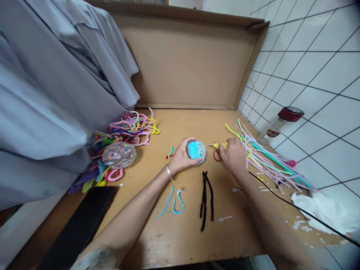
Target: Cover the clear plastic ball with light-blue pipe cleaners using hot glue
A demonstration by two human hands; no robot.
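Observation:
My left hand (182, 155) is wrapped round a small round cup-like piece (196, 150), banded in bright blue pipe cleaner with a pale, bumpy end facing right. In my right hand (234, 155) is a yellow hot glue gun (216, 145), its metal nozzle pointing left toward the blue piece but apart from it. A reddish-brown loop (216, 155), perhaps a scissor handle, shows beside the right fingers. Black pipe cleaners (204, 198) lie below the hands, and a curled blue pipe cleaner (179, 202) lies left of them, next to a straighter one.
At the left are a heap of coloured pipe cleaners (132, 127), a clear faceted bowl (119, 155) and a black phone-like slab (84, 221). Long pastel pipe cleaners (270, 161), a red-lidded jar (281, 122), white tissue (323, 210) and a black cord (298, 209) lie right. Cardboard (191, 60) stands behind.

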